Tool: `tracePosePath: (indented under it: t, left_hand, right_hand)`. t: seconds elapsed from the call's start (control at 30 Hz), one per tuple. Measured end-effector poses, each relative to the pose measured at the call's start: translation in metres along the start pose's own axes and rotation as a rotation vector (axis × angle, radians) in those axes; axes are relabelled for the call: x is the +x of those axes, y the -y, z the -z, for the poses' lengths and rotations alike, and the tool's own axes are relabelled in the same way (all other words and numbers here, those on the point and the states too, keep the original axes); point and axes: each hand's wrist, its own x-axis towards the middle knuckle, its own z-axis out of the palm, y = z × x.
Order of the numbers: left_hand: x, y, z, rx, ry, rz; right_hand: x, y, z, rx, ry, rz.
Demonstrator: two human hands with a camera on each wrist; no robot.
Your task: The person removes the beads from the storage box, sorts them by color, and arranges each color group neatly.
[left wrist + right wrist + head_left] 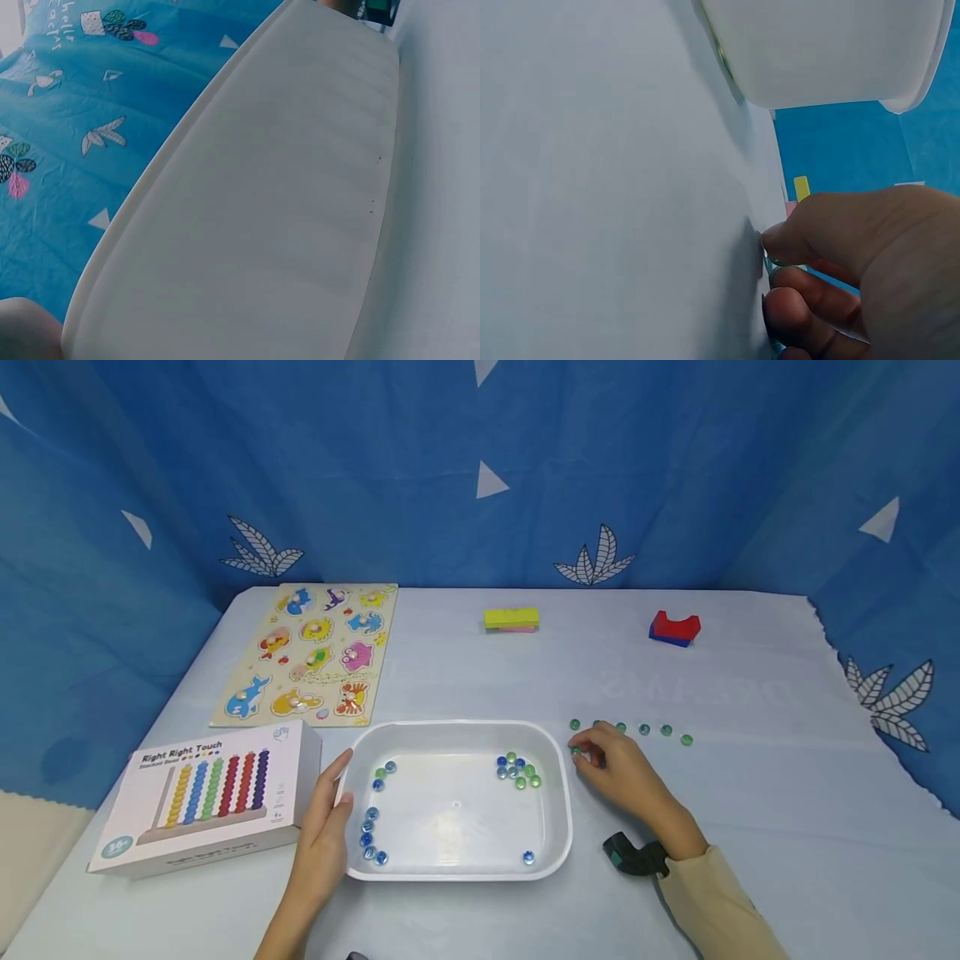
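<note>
While the right hand (618, 768) has its fingers curled with the tips nearly together, there's one green bead (576, 750) right at them; can't tell if it's pinched or just touched. Maybe a second one in there too, the fingers hide it. That spot's on the desk (787, 827), just outside the right rim of the white tray (457, 723).

Left hand (322, 835) has fairly straight fingers against the tray's left rim, thumb a bit apart.

Just beyond the right hand I count six glass beads in a row (666, 730), one half hidden. Inside the tray: eight down the left side, about eight clustered upper right, one alone lower right, with a wide bare middle.

Bare desk runs from the row to the scalloped right edge. Left is tighter: one bead-toy box (217, 802) with one puzzle board (307, 656) behind it. Two stacked pairs sit toward the back edge: yellow block (512, 617) over pink, red block (677, 626) over blue.
</note>
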Motion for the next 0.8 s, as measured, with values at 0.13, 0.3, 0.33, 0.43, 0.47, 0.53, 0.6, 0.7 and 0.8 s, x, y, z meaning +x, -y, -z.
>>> tracePosePath:
  t: [0.13, 0.3, 0.33, 0.43, 0.47, 0.53, 0.6, 0.7, 0.8]
  left_hand:
    - [0.0006, 0.0003, 0.0001, 0.009, -0.006, 0.009]
    - [0.0012, 0.0009, 0.0005, 0.023, -0.004, 0.018]
    - [0.0013, 0.001, 0.0006, 0.023, -0.004, 0.017]
    - [0.0014, 0.001, 0.0004, 0.027, -0.005, 0.012]
    - [0.0013, 0.0009, 0.0004, 0.027, -0.005, 0.013]
    - [0.0013, 0.0005, 0.0002, 0.026, -0.003, 0.016]
    - [0.0011, 0.0001, 0.0002, 0.029, -0.001, 0.022]
    - [0.001, 0.0004, 0.0004, 0.033, 0.0, 0.017]
    - [0.0008, 0.0012, 0.0008, 0.037, -0.003, 0.007]
  right_hand:
    - [0.0005, 0.0004, 0.0003, -0.003, 0.007, -0.003]
    - [0.0011, 0.0007, 0.0013, -0.008, 0.024, -0.012]
    - [0.0011, 0.0007, 0.0016, -0.009, 0.027, -0.014]
    - [0.0012, 0.0007, 0.0025, -0.01, 0.034, -0.02]
    - [0.0012, 0.0008, 0.0028, -0.009, 0.036, -0.022]
    - [0.001, 0.001, 0.0034, -0.006, 0.04, -0.026]
    - [0.0008, 0.0013, 0.0035, -0.004, 0.046, -0.029]
    - [0.0003, 0.0022, 0.0035, 0.001, 0.053, -0.029]
    - [0.0005, 0.0035, 0.0024, -0.004, 0.048, -0.018]
